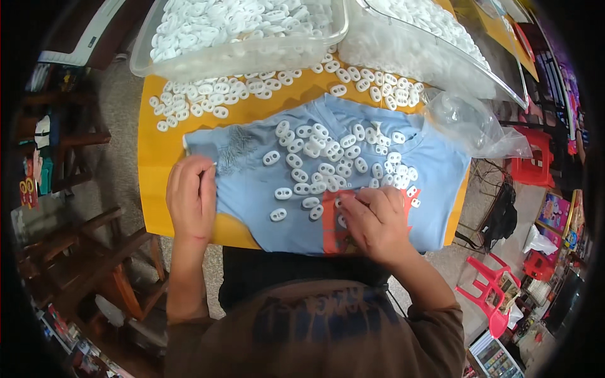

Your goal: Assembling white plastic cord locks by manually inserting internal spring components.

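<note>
A light blue shirt (252,189) with an orange-red print lies spread over a yellow tabletop. Many small white oval plastic pieces with two holes (283,193) are scattered across it, heaped most thickly around the middle. My left hand (191,198) rests by the shirt's left edge with its fingers curled closed; a bit of white shows at the fingertips, too small to name. Over the print, my right hand (380,220) has its fingers pinched together at a white two-hole piece (339,202). Another such piece lies just below those fingers, partly hidden.
Two clear plastic bins, a left one (252,53) and a right one (409,60), hold masses of white pieces at the far side. More pieces lie before them on the yellow tabletop (157,189). A clear plastic bag (469,123) sits at right; red stools (491,286) stand beyond.
</note>
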`<state>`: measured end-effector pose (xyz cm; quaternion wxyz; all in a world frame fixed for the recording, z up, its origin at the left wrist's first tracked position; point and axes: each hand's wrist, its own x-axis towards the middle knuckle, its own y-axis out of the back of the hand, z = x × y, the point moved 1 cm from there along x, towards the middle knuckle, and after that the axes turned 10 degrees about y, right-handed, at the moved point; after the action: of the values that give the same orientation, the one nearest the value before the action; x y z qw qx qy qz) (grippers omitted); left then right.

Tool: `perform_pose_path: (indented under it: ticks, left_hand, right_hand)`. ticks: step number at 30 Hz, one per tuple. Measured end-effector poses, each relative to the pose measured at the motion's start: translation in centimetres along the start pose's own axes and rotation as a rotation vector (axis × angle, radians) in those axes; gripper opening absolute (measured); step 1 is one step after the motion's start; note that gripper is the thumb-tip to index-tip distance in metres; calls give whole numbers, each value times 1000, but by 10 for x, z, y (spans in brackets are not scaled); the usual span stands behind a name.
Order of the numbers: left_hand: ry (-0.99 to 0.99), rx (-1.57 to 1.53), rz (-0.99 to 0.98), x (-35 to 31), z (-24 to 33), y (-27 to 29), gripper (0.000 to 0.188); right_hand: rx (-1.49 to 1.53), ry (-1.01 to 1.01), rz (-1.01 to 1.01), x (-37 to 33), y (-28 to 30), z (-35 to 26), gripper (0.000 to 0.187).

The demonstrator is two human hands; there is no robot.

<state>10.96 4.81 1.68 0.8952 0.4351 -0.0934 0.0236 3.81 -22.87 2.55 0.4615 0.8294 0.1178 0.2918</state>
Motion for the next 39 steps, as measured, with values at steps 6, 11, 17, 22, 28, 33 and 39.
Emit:
perform_pose_path:
  ticks: [6, 11, 17, 22, 28, 33, 39]
  left_hand:
    - [-66, 51, 27, 16, -1, -1, 9]
    - [-29, -64, 17, 10, -3, 3, 10]
    - [-19, -138, 62, -22, 3, 17, 14]
    - [-96, -205, 27, -30, 4, 17, 14]
    - [-65, -267, -31, -25, -7, 15, 16]
    - [-53, -355, -41, -24, -16, 13, 17]
    - [-88, -398, -40, -22, -19, 13, 16]
  right_hand:
    - [27, 5, 47, 10, -1, 10, 37]
    - [-38, 7, 48, 7, -2, 11, 34]
    - [-77, 5, 22, 12, 2, 2, 32]
    - [-25, 41, -81, 47, 8, -19, 36]
    - [-35, 221, -146, 109, -31, -30, 39]
    - [-39, 162, -196, 120, -47, -27, 32]
    - [-110, 148, -192, 129, -56, -24, 28]
